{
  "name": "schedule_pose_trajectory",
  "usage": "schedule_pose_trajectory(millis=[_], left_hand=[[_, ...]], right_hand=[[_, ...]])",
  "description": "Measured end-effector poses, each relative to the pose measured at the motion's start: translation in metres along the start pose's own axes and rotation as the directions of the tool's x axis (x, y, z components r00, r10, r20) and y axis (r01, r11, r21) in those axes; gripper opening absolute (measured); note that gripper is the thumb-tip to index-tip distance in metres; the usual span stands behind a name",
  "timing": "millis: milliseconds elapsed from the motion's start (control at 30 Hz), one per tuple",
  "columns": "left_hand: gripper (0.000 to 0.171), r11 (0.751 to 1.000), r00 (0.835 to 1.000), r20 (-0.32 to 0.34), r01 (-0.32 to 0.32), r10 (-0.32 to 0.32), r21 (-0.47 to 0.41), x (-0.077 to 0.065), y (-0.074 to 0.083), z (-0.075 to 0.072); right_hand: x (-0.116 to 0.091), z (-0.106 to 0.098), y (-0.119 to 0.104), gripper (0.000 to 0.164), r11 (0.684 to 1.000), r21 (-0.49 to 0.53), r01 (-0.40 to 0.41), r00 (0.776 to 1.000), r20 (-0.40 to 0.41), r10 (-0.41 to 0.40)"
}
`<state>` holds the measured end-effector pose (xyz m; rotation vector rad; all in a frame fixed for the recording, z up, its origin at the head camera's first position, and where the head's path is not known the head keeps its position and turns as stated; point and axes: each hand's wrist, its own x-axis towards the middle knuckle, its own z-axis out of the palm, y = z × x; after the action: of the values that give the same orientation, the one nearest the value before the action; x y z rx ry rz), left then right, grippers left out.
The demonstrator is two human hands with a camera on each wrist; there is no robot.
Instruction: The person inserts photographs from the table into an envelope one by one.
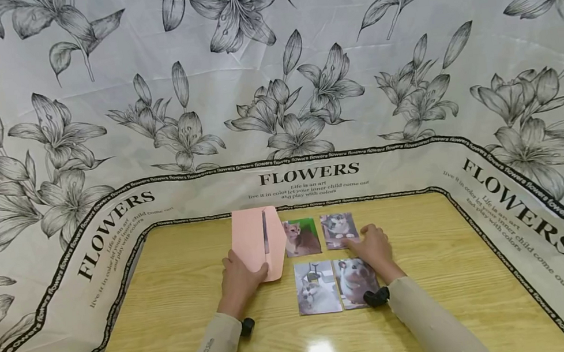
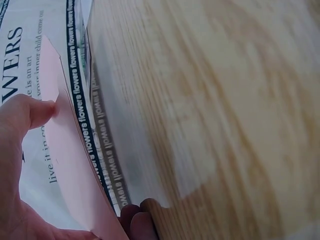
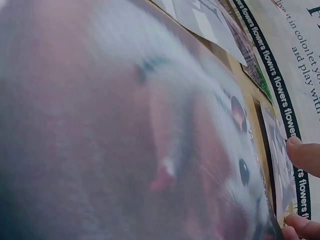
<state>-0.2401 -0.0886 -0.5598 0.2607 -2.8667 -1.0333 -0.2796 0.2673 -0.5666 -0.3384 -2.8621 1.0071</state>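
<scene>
A pink envelope [image 1: 245, 232] with a slit-like opening is in my left hand [image 1: 241, 282], at the left of the photo cards. In the left wrist view the thumb lies on the near face of the envelope [image 2: 75, 155] and fingertips show behind its lower edge. My right hand [image 1: 378, 249] grips the grey-and-white cat photo [image 1: 337, 226] at its lower right, thumb on the bottom edge. Seen from the right wrist, thumb and fingers are at two sides of that cat photo [image 3: 276, 150]. The hamster photo [image 3: 150, 115] lies under the right wrist, partly covered by it.
Beside the envelope lies a photo of a brown cat on green [image 1: 302, 240]. A white cat photo [image 1: 317, 291] is below it, left of the hamster. All rest on a wood-grain table [image 1: 181, 303]. A flower-printed cloth [image 1: 309, 138] rises around its back and sides.
</scene>
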Motion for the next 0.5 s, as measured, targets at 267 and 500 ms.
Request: schedule_pose_trajectory(millis=[267,500], left_hand=[[0.108,1.000,1.000,0.005,-0.001,0.001,-0.001,0.0032,-0.0001,0.0012],[0.109,1.000,1.000,0.012,0.003,-0.003,0.000,-0.0006,0.0010,0.0008]], right_hand=[[0.0056,0.0003,0.0018,0.082,0.999,0.032,-0.040,0.999,0.011,0.040],[0.0035,0.0064,-0.0010,0.080,0.999,-0.013,-0.035,0.999,-0.017,0.035]])
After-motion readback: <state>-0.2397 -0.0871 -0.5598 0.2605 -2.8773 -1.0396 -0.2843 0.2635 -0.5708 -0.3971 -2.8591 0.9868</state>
